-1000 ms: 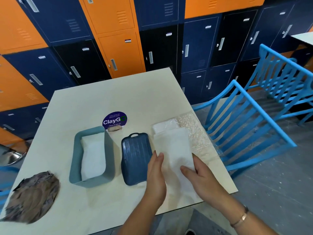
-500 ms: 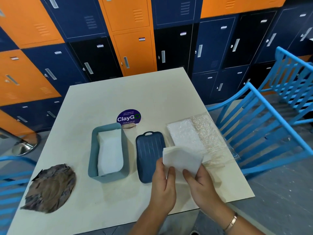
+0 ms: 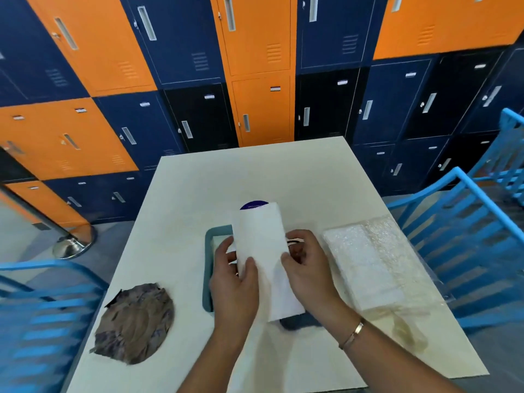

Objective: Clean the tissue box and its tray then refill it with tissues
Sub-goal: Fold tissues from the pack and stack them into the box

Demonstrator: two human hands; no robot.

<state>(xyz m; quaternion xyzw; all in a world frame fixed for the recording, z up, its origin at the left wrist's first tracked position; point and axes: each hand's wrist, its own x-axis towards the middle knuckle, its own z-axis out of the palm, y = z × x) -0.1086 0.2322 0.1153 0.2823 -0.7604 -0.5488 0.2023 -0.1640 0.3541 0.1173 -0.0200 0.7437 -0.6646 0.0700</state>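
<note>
the tissue stack (image 3: 259, 239) is now up off the counter (image 3: 198, 180); your left grip (image 3: 235, 282) and right grip (image 3: 309, 268) both pinch it over the teal box (image 3: 208, 279), so refilling looks next.

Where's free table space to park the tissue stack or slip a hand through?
Free: the far half of the table, beyond the sticker; the near strip beside the rag. Crowded: the middle, where left hand and right hand hold the tissues over the box and lid, beside the tissue pack.
</note>
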